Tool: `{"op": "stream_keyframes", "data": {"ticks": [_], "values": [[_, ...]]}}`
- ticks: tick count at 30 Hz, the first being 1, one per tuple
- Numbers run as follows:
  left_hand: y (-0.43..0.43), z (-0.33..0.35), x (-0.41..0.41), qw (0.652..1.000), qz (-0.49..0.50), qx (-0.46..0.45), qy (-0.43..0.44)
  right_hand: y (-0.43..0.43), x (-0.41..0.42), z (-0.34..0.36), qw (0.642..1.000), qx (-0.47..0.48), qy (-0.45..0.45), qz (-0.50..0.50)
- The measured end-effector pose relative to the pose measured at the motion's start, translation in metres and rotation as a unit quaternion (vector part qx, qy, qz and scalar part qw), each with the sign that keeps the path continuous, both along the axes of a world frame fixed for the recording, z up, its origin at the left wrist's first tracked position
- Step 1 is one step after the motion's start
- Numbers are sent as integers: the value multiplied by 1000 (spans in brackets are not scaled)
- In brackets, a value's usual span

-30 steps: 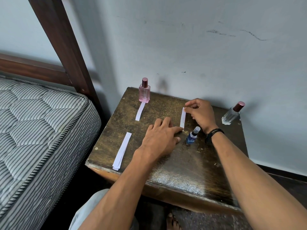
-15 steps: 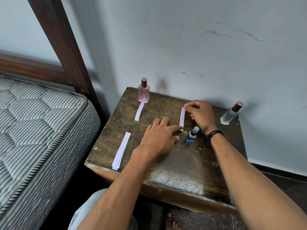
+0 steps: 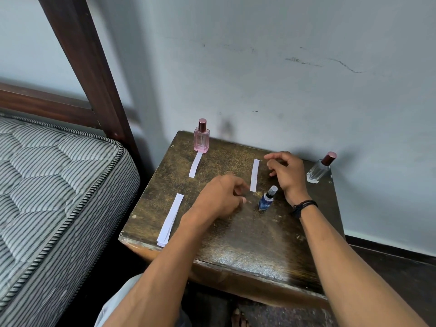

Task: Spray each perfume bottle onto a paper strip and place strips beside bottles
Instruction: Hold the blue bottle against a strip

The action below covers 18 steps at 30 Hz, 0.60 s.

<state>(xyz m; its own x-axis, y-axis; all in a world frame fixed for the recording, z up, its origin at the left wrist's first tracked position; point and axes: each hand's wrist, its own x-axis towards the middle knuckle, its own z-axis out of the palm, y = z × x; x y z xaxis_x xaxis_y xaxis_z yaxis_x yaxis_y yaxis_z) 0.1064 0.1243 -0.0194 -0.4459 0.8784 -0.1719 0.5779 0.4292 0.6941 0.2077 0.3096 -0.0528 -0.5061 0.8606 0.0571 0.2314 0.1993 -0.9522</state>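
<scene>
Hovering loosely curled and empty, the left hand (image 3: 221, 197) and right hand (image 3: 285, 173) flank a paper strip (image 3: 254, 175) on the tabletop (image 3: 247, 241). The blue bottle (image 3: 267, 199) stands by the right wrist, its contents hidden. The pink bottle (image 3: 201, 138) stands beyond the left hand.

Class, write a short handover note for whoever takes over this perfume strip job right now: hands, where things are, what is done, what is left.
Hands: the left hand is loosely curled, holds nothing, and is at the near end of the middle strip. The right hand is loosely curled, holds nothing, and is beyond the blue bottle.
Things: the pink bottle is at the table's far left, with the left strip in front. The middle strip lies beside the blue bottle. The clear bottle at far right has no strip. Spare strips lie near the front left edge.
Done, apparently: pink, blue.
Left: spray the clear bottle onto a spare strip and lay it beside that bottle.
</scene>
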Motion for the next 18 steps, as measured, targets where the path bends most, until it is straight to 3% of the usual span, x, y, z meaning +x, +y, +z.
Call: {"op": "stream_keyframes", "data": {"ticks": [13,18], "values": [[2,8,12,994,-14,31,-104,-56,74,24,983,-101,-100,112],[4,7,16,993,-21,24,-114,-68,74,13,983,-55,-113,131]]}}
